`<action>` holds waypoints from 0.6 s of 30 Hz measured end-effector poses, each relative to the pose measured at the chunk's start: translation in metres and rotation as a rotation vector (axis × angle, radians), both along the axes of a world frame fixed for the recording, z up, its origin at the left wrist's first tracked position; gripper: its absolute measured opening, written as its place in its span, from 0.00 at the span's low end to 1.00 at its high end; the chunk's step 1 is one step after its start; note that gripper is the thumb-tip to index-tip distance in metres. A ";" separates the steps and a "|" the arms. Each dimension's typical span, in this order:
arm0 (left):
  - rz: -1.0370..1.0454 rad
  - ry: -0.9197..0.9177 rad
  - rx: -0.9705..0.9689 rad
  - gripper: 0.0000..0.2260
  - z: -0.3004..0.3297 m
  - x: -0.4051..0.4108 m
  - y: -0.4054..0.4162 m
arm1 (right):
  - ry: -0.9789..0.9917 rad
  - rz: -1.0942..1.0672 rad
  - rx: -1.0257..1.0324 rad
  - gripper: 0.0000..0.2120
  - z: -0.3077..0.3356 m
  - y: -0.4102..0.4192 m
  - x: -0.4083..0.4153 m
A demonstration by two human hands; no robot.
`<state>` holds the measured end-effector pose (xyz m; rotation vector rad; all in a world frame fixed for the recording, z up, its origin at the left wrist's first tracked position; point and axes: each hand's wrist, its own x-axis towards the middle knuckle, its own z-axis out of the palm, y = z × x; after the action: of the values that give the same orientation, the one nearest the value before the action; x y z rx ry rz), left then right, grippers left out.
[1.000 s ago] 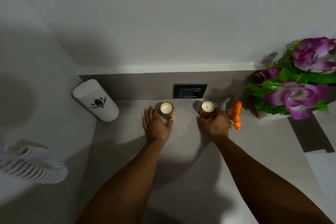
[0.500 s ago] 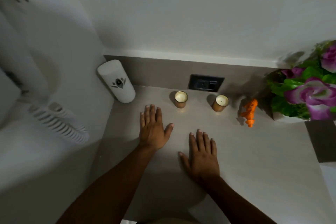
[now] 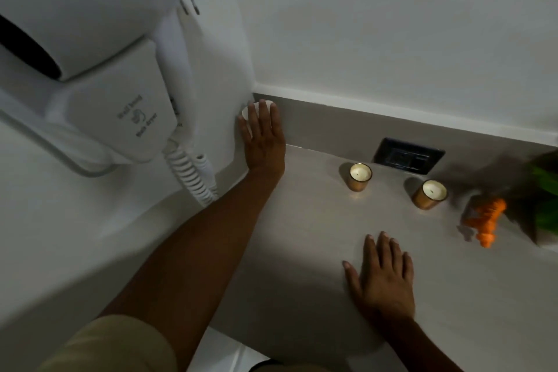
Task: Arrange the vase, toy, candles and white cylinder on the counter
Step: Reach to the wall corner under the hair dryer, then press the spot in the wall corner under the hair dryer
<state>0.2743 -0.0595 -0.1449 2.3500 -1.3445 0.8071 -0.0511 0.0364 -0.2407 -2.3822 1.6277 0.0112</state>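
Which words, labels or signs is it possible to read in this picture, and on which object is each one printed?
"Wall hung" (blurred, my best reading): on the holder of the white hair dryer, above a small emblem.
"Hair dryer" (blurred, uncertain): same holder, below the emblem.
White cylinder: mostly hidden behind the left hand; no mark shows.
Candles, wall socket, orange toy: no text.

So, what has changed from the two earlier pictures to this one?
The hands let go of the two candles. The left hand then reached back left onto the white cylinder in the corner; a firm grip is not clear. The right hand drew back and lies flat on the counter. The left candle, right candle and orange toy stayed in place.
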 end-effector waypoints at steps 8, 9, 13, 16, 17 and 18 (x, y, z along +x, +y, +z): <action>-0.081 -0.056 -0.033 0.20 0.001 0.013 -0.004 | 0.015 -0.003 0.002 0.41 -0.006 -0.001 0.000; -0.087 -0.066 -0.031 0.20 0.002 0.014 -0.005 | 0.015 -0.002 0.002 0.41 -0.006 -0.001 0.000; -0.095 -0.038 -0.022 0.20 0.001 0.014 -0.009 | 0.015 -0.001 0.004 0.41 -0.003 -0.001 -0.001; -0.087 -0.034 0.001 0.20 0.001 0.015 -0.011 | 0.003 0.008 -0.004 0.41 -0.001 0.000 -0.001; -0.088 -0.031 0.013 0.21 0.001 0.016 -0.011 | -0.003 0.011 -0.007 0.41 -0.001 0.000 -0.001; -0.087 -0.024 0.030 0.21 0.000 0.016 -0.010 | -0.010 0.012 -0.009 0.40 0.000 0.000 -0.001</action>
<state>0.2902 -0.0697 -0.1446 2.2937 -1.4676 0.7975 -0.0518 0.0364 -0.2409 -2.3952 1.6126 -0.0055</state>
